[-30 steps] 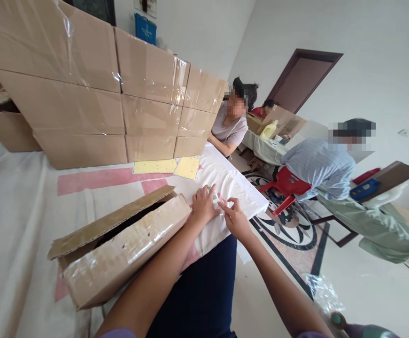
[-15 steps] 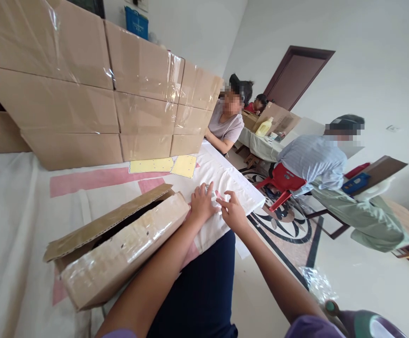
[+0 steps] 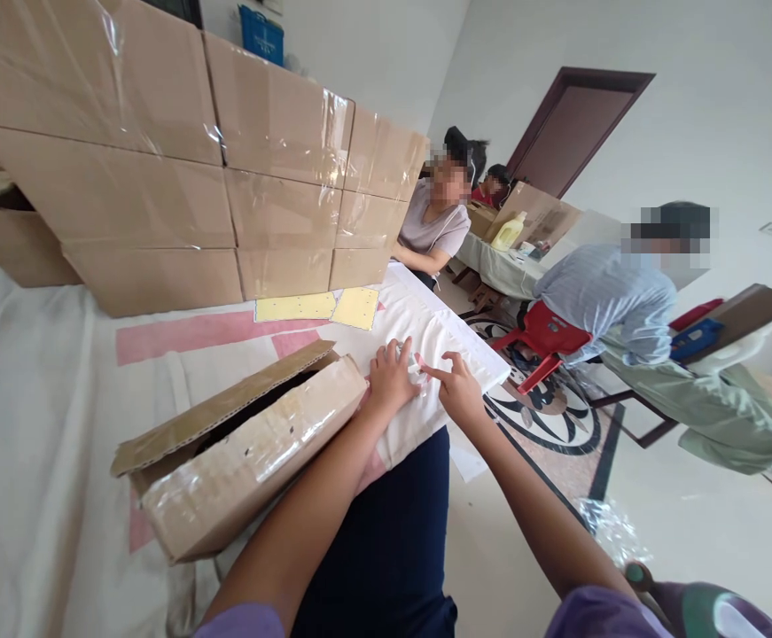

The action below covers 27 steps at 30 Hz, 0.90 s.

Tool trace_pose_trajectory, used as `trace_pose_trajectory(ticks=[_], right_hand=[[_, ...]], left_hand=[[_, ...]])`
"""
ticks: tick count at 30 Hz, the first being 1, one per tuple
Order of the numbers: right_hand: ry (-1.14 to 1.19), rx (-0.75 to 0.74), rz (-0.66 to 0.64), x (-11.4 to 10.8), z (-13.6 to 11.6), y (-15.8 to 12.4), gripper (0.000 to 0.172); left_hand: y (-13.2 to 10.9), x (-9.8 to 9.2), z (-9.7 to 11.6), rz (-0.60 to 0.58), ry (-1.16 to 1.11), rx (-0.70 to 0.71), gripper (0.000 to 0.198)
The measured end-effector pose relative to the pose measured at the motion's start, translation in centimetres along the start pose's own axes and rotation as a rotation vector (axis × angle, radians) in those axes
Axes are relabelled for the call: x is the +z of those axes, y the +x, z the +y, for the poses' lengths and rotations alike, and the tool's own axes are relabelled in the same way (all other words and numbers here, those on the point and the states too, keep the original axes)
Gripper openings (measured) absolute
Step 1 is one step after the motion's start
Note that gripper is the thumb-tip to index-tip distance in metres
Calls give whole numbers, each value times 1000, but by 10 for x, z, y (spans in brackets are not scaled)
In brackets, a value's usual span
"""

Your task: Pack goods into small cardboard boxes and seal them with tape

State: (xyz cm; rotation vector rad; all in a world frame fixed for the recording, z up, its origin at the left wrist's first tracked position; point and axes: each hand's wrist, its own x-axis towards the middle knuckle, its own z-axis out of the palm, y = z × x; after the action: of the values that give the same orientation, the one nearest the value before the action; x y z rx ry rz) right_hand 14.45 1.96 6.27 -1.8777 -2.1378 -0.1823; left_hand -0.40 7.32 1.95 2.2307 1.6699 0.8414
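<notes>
On the cloth-covered table [image 3: 329,377] near its right corner, my left hand [image 3: 392,377] is curled over a small pale grey-white object [image 3: 415,361], fingers and thumb around it. Most of that object is hidden by the fingers, so its kind cannot be made out. My right hand [image 3: 460,390] is beside it on the right, index finger stretched toward the object and the other fingers apart, holding nothing visible. An open cardboard box [image 3: 259,452] lies alongside my left forearm, its flap raised.
Taped cartons [image 3: 279,213] form a tall stack at the back. Yellow dotted pieces [image 3: 296,307] lie before them. One person [image 3: 435,226] sits beyond the table; another [image 3: 604,283] sits right on a red chair [image 3: 549,332]. A purple-and-green container [image 3: 697,611] is at lower right.
The view has shifted slightly, moving the surroundings rightward in the picture. Both hands remain at the same small object, and the right index finger still points at it.
</notes>
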Motion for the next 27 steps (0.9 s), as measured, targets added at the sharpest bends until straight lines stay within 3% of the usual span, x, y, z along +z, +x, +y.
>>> trace_pose_trajectory(ticks=[6, 8, 11, 14, 19, 27], right_hand=[[104, -29, 18, 1, 8, 1, 57], [204, 83, 104, 1, 16, 1, 53], [586, 379, 178, 4, 25, 2, 41], [830, 551, 32, 9, 23, 4, 33], [1026, 598, -213, 10, 7, 13, 25], [1167, 703, -298, 14, -6, 23, 25]], left_hand=[[1, 0, -2, -5, -22, 12, 108], [1, 0, -2, 3, -20, 13, 106], [0, 0, -2, 16, -34, 10, 101], [0, 0, -2, 26, -42, 1, 97], [1, 2, -4, 13, -35, -5, 101], [3, 3, -4, -24, -46, -23, 97]])
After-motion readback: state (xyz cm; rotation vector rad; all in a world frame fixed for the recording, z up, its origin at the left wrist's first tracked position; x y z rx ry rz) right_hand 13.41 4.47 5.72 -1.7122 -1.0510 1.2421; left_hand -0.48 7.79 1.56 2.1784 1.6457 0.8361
